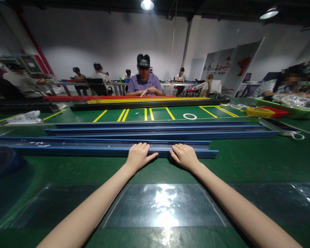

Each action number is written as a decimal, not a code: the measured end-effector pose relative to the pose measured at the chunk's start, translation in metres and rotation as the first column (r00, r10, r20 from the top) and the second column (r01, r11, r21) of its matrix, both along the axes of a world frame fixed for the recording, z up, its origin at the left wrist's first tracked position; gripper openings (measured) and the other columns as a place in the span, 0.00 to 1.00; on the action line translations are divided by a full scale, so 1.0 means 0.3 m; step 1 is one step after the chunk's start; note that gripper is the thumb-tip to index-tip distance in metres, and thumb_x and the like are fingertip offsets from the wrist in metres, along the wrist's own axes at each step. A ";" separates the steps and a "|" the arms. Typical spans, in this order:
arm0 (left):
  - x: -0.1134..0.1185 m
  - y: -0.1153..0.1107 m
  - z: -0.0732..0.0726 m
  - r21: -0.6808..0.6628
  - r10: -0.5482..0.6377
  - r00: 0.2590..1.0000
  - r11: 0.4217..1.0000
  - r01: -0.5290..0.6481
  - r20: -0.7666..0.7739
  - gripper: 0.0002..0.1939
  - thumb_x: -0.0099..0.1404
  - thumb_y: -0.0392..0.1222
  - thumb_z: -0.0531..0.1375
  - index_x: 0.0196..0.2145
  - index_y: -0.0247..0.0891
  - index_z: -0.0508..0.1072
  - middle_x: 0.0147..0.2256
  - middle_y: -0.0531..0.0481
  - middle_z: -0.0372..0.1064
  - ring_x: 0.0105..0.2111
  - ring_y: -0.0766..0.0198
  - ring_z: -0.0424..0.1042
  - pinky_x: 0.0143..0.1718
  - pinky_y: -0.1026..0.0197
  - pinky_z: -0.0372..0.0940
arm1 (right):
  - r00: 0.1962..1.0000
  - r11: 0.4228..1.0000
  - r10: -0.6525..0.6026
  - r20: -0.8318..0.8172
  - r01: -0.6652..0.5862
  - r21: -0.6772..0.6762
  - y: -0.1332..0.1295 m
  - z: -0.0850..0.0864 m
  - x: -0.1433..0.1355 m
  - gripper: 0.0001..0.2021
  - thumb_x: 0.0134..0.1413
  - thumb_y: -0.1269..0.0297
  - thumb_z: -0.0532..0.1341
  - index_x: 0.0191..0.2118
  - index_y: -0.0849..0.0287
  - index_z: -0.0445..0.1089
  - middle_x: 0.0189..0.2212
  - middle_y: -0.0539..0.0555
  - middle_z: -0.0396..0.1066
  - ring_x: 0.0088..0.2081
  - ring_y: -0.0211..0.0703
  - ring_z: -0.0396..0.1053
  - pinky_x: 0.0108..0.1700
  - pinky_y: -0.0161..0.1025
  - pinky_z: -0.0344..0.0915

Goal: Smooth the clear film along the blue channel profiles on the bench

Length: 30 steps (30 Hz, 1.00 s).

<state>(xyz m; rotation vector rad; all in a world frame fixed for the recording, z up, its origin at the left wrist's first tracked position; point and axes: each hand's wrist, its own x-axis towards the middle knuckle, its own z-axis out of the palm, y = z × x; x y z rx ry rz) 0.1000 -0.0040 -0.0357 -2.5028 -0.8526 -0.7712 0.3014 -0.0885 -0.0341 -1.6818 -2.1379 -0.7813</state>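
Note:
A long blue channel rail (74, 151) lies across the green table in front of me, its hollow side facing up. My left hand (138, 155) grips its near wall, fingers curled over the edge and thumb along the outside. A short way to the right, my right hand (184, 155) holds the same wall in the same manner. The rail's right end shows just past my right hand. Behind it, more blue rails (155, 133) lie roughly parallel. A clear plastic sheet (134, 206) is spread on the table under my forearms, shining with reflected light.
Red, yellow and black strips (150, 102) lie farther back, before a seated person (144, 82) handling a white piece. A white ring (190, 116), yellow tray (259, 112), green bin (297, 107) and phone (279, 126) are toward the right. Crumpled plastic (26, 117) lies left.

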 end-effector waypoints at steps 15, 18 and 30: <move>0.000 -0.002 0.003 -0.003 -0.006 1.000 1.000 0.006 0.006 0.23 0.60 0.58 0.48 0.25 0.36 0.68 0.25 0.48 0.68 0.28 0.61 0.66 0.28 0.61 0.53 | 1.000 1.000 -0.015 0.011 0.015 -0.004 0.000 -0.003 0.000 0.16 0.57 0.61 0.46 0.26 0.60 0.65 0.22 0.52 0.66 0.26 0.36 0.60 0.30 0.35 0.46; 0.000 -0.003 0.004 -0.005 -0.004 1.000 1.000 0.004 0.003 0.22 0.60 0.58 0.48 0.25 0.36 0.68 0.25 0.48 0.68 0.28 0.61 0.66 0.28 0.61 0.53 | 1.000 1.000 -0.017 0.016 0.017 -0.006 0.001 -0.004 0.000 0.16 0.57 0.61 0.46 0.26 0.60 0.65 0.22 0.52 0.66 0.26 0.36 0.60 0.30 0.35 0.46; 0.000 -0.004 0.004 -0.002 0.028 1.000 1.000 -0.028 -0.013 0.23 0.60 0.59 0.48 0.26 0.36 0.68 0.25 0.48 0.67 0.28 0.62 0.66 0.25 0.62 0.53 | 1.000 1.000 -0.011 0.007 0.011 -0.005 0.001 -0.002 -0.001 0.16 0.57 0.61 0.46 0.26 0.60 0.65 0.22 0.52 0.67 0.26 0.36 0.59 0.30 0.35 0.46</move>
